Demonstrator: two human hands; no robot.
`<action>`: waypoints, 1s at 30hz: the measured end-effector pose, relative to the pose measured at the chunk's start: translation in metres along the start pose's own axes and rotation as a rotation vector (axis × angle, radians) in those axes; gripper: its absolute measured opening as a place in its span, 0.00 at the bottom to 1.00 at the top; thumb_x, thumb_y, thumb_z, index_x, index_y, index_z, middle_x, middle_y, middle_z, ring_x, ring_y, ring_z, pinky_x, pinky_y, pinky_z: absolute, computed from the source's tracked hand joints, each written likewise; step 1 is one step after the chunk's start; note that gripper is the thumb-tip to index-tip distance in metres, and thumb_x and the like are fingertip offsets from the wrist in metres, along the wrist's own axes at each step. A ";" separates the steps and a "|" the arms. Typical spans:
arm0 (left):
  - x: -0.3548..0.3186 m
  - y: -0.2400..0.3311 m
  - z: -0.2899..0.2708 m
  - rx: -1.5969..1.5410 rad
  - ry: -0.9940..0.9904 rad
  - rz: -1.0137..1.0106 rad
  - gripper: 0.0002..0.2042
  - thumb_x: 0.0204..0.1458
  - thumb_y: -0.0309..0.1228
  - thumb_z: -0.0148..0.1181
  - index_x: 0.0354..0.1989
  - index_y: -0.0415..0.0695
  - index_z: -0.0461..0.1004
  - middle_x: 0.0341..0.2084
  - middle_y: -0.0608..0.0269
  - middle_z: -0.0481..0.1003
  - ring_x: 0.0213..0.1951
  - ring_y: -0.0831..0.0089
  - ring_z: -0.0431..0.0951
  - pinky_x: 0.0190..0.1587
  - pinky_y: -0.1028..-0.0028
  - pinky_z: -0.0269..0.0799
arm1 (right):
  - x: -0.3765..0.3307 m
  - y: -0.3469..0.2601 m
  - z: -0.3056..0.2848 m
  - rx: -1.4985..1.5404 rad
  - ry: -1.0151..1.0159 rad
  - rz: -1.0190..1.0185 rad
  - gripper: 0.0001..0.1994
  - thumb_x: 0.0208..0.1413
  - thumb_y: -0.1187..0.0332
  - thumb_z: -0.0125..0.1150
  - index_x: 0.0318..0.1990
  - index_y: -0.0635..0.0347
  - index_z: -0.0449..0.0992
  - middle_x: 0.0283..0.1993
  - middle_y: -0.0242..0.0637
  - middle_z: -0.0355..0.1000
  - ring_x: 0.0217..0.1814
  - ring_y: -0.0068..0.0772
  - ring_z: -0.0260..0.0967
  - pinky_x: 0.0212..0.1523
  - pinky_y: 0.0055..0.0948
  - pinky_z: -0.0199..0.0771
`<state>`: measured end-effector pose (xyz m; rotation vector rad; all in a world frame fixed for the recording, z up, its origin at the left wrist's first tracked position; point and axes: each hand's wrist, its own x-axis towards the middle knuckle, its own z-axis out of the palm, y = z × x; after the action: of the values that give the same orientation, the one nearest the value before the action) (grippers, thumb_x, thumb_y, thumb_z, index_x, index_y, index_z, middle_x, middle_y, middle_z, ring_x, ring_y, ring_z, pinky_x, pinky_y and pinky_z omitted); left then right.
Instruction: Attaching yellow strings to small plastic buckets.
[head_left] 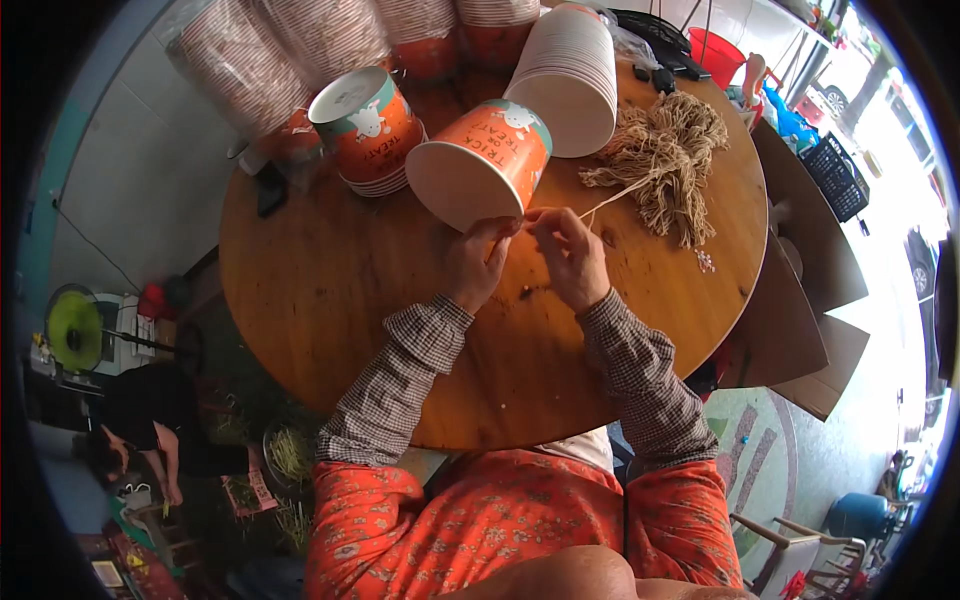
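- Your left hand is gripping the rim of one orange paper bucket, fingers pinched on the lip at the bucket's 5 o'clock edge. The bucket lies tipped on its side near the middle of the round wooden table, open mouth facing you.
- Your right hand sits just beside the left, at its 3 o'clock, fingertips pinched closed on one pale string. That string runs off toward 1 o'clock into the bundle.
- One bundle of tan strings lies on the table at 2 o'clock from your hands, too many strands to count.
- One more orange bucket sits on top of a short nested stack at 11 o'clock from the held bucket, close beside it.
- One white nested stack of buckets lies tilted at 1 o'clock, touching the held one's far end.
- At the table's 12 o'clock edge I count four plastic-wrapped stacks, though the rim of the shot cuts them off.
- One red tub past the table at 1 o'clock.
- One other person bent over at your 8 o'clock, well apart from the table.
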<state>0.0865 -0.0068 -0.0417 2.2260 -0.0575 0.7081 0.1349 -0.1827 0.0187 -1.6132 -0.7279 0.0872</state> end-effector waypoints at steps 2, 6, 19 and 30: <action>0.002 0.017 -0.001 0.181 0.072 0.121 0.15 0.48 0.29 0.65 0.45 0.42 0.72 0.40 0.54 0.77 0.40 0.59 0.79 0.42 0.66 0.75 | -0.009 0.001 0.006 0.079 -0.062 -0.126 0.05 0.62 0.74 0.51 0.42 0.64 0.70 0.50 0.41 0.74 0.47 0.27 0.73 0.45 0.27 0.76; -0.006 0.011 0.000 0.180 0.004 0.076 0.11 0.52 0.28 0.61 0.42 0.40 0.72 0.35 0.55 0.78 0.38 0.61 0.80 0.40 0.68 0.76 | -0.021 -0.001 0.026 0.268 -0.044 -0.097 0.05 0.60 0.76 0.53 0.43 0.66 0.69 0.47 0.39 0.74 0.45 0.28 0.74 0.43 0.27 0.76; -0.007 0.042 -0.007 -0.283 0.119 -0.054 0.15 0.51 0.23 0.61 0.48 0.37 0.71 0.38 0.51 0.76 0.37 0.62 0.81 0.38 0.69 0.78 | -0.024 -0.008 0.022 0.668 0.159 0.202 0.06 0.61 0.72 0.54 0.40 0.68 0.69 0.38 0.36 0.74 0.39 0.23 0.74 0.40 0.24 0.78; -0.007 0.055 -0.011 -0.216 0.071 -0.035 0.13 0.52 0.21 0.59 0.47 0.36 0.70 0.38 0.53 0.75 0.37 0.64 0.81 0.39 0.70 0.78 | -0.022 -0.005 0.017 0.616 0.139 0.237 0.07 0.60 0.72 0.55 0.39 0.68 0.68 0.36 0.35 0.72 0.36 0.22 0.73 0.38 0.22 0.78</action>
<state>0.0614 -0.0381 -0.0021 1.9903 -0.0568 0.7260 0.1080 -0.1785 0.0120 -1.0909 -0.3473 0.3344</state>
